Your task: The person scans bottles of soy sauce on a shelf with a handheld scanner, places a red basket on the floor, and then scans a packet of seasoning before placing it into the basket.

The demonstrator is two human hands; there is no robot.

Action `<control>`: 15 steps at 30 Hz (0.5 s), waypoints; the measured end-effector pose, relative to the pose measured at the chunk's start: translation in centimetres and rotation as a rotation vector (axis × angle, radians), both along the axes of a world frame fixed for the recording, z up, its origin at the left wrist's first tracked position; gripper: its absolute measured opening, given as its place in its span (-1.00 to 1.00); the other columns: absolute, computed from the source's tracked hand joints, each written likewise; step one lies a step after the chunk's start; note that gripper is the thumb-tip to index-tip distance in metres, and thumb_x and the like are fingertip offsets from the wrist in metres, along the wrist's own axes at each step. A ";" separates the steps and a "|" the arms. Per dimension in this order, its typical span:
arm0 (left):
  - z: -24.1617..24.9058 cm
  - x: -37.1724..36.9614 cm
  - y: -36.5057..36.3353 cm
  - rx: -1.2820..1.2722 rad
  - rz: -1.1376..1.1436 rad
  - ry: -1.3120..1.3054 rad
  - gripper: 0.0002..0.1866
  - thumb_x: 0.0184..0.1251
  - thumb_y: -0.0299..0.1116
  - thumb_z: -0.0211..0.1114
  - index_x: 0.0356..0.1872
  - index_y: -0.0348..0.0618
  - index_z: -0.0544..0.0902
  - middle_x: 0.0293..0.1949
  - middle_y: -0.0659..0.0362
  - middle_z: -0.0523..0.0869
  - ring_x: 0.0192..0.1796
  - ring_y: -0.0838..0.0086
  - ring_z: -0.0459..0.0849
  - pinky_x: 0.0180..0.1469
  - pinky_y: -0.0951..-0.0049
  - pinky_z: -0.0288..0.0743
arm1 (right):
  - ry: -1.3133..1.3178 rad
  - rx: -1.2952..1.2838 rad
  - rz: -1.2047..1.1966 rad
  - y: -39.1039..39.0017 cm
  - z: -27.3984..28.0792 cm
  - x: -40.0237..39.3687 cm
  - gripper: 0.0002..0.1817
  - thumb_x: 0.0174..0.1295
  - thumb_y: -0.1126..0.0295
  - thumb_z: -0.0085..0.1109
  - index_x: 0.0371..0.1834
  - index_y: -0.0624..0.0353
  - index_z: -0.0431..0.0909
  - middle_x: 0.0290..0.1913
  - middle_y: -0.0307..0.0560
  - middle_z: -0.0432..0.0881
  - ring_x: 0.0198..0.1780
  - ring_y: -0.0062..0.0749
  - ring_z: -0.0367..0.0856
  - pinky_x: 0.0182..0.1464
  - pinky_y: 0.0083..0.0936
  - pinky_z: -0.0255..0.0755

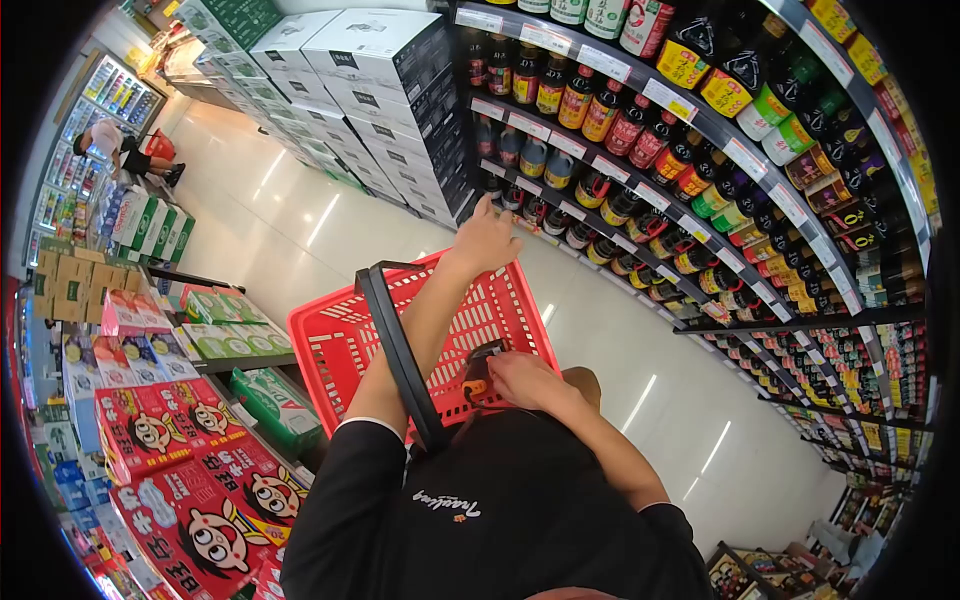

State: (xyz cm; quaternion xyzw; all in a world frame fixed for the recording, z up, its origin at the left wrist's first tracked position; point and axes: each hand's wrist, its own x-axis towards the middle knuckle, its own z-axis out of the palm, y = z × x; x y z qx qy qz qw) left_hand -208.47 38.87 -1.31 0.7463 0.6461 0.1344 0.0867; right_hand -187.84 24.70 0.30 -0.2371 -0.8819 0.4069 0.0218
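Observation:
A red plastic shopping basket (330, 345) hangs by its black handle (385, 320) over my left forearm, in front of my body. My left hand (487, 238) reaches out above the basket's far rim, near the lowest shelf of bottles. Its fingers are apart, and I see nothing in them. My right hand (525, 380) is low against my shirt at the near side of the basket. Its fingers close round a dark bottle (478, 388) with an orange label. Part of the bottle is hidden by the hand.
A curved shelf (610, 70) of sauce bottles with price tags runs along the right. White cartons (365, 65) are stacked ahead. Red milk boxes (210, 520) and other packs lie on the left. Farther off, a person (105, 140) stands near a fridge (110, 85).

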 end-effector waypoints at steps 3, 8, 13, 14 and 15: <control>0.2 -0.7 0.3 -0.098 0.020 -0.139 -0.51 0.23 -0.10 0.17 -0.03 -0.35 0.65 0.10 -0.37 0.59 0.23 -0.18 0.53 0.20 0.04 0.49 | -0.037 -0.021 -0.011 0.6 0.2 -1.0 -0.81 0.28 0.38 0.04 -0.24 0.32 0.53 -0.23 0.16 0.64 -0.10 0.12 0.63 0.00 -0.08 0.51; 0.1 -0.4 2.1 -0.298 0.011 -0.135 -0.60 0.25 -0.08 0.14 -0.22 -0.20 0.75 -0.21 -0.10 0.77 -0.19 -0.02 0.75 -0.05 0.01 0.60 | -0.086 -0.053 -0.059 1.4 0.5 -1.8 -0.81 0.27 0.39 0.05 -0.25 0.33 0.53 -0.23 0.17 0.64 -0.11 0.13 0.63 0.00 -0.07 0.51; -0.1 0.1 3.4 -0.272 0.011 -0.172 -0.61 0.24 -0.06 0.14 -0.37 -0.16 0.77 -0.38 -0.11 0.76 -0.22 -0.02 0.76 -0.08 0.03 0.61 | -0.091 -0.023 -0.099 2.1 0.0 -1.9 -0.85 0.21 0.44 0.07 -0.26 0.31 0.51 -0.26 0.12 0.61 -0.12 0.07 0.63 -0.05 -0.08 0.53; 0.1 0.3 3.6 -0.273 0.006 -0.171 -0.60 0.24 -0.05 0.14 -0.38 -0.17 0.77 -0.38 -0.12 0.76 -0.23 -0.02 0.76 -0.08 0.03 0.62 | -0.085 -0.024 -0.114 2.1 -0.1 -1.8 -0.85 0.21 0.44 0.08 -0.26 0.31 0.51 -0.26 0.13 0.61 -0.13 0.07 0.63 -0.05 -0.08 0.53; -0.1 0.4 3.9 -0.261 -0.002 -0.169 -0.60 0.23 -0.05 0.15 -0.38 -0.16 0.77 -0.39 -0.12 0.76 -0.24 -0.02 0.76 -0.08 0.03 0.62 | -0.077 -0.022 -0.131 2.1 -0.2 -1.8 -0.85 0.21 0.44 0.08 -0.27 0.31 0.51 -0.27 0.13 0.61 -0.14 0.07 0.63 -0.05 -0.08 0.53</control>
